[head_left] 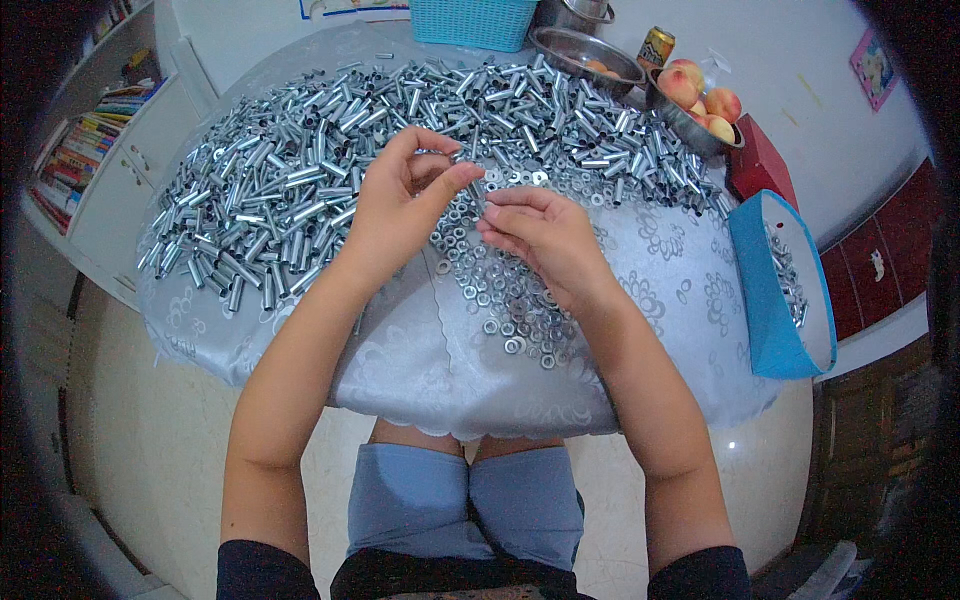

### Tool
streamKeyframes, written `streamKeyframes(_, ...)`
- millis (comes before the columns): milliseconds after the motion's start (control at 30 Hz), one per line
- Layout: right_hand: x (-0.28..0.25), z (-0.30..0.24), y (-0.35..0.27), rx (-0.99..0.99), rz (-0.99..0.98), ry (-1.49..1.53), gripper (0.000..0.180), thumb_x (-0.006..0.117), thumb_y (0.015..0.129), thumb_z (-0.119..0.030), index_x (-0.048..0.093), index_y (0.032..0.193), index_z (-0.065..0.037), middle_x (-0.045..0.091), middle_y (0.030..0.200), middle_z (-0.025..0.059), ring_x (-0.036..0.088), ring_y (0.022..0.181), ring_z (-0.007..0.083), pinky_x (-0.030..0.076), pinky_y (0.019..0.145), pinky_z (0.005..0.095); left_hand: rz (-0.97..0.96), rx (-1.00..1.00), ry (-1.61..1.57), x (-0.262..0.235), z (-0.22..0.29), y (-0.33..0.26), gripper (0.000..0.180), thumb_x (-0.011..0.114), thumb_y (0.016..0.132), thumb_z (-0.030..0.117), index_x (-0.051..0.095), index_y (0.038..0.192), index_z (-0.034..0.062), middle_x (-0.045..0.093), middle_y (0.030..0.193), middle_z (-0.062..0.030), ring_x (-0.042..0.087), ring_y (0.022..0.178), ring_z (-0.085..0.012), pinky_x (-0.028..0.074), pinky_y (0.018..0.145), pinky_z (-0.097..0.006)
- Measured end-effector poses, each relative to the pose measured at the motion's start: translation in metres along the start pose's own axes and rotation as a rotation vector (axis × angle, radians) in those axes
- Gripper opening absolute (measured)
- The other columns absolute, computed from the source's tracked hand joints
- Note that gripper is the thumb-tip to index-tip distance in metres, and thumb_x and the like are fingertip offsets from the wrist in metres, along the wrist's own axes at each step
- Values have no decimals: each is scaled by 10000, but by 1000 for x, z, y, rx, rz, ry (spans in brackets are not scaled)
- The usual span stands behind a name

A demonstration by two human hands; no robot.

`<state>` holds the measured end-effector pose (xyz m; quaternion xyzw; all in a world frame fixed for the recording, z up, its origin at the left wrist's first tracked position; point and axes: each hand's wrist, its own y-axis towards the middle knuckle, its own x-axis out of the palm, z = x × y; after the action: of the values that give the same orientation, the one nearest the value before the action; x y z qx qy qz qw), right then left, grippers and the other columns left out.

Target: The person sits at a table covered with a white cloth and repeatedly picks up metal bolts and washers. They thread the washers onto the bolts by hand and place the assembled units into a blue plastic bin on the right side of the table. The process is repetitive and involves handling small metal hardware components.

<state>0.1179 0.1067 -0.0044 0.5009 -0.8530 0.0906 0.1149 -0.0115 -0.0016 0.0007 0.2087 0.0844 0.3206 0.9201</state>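
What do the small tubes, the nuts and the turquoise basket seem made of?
Small tubes: likely polished or plated metal, from bright streaked highlights. Nuts: likewise silvery metal, glinting; plating uncertain. Turquoise basket: probably moulded plastic, matte, with regular perforations.

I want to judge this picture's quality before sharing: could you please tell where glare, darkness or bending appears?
In the head view, small glints on the metal tubes and one bright spot on the pale floor; in the head view, black corners, and the bookshelf slanting near the left rim.
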Motion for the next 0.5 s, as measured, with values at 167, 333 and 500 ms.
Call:
streamKeyframes(167, 0, 0, 0, 7, -12, -12, 248, 575, 806, -57, 535, 1012, 76, 593, 922, 143, 608, 827, 186, 508, 755, 259, -7, 100, 68, 2, -5, -1, 235, 629, 792, 109, 480, 942, 6, 608, 760, -63, 560, 720, -78, 427, 662, -207)
streamKeyframes(333, 0, 1, 1, 22, -24, 27, 280, 574, 802, -49, 524, 1040, 90, 588, 942, 154, 604, 852, 198, 503, 772, 262, 9, 169, 150, 2, -4, -3, 234, 637, 783, 116, 496, 927, -2, 605, 780, -75, 582, 757, -109, 449, 699, -236)
streamKeyframes(500, 2, -1, -1, 9, -35, 39, 302, 562, 805, -27, 509, 1074, 100, 585, 957, 166, 600, 880, 209, 499, 789, 262, 28, 195, 191, 0, -6, -1, 223, 639, 778, 115, 504, 909, -5, 608, 792, -83, 588, 768, -124, 456, 705, -249)
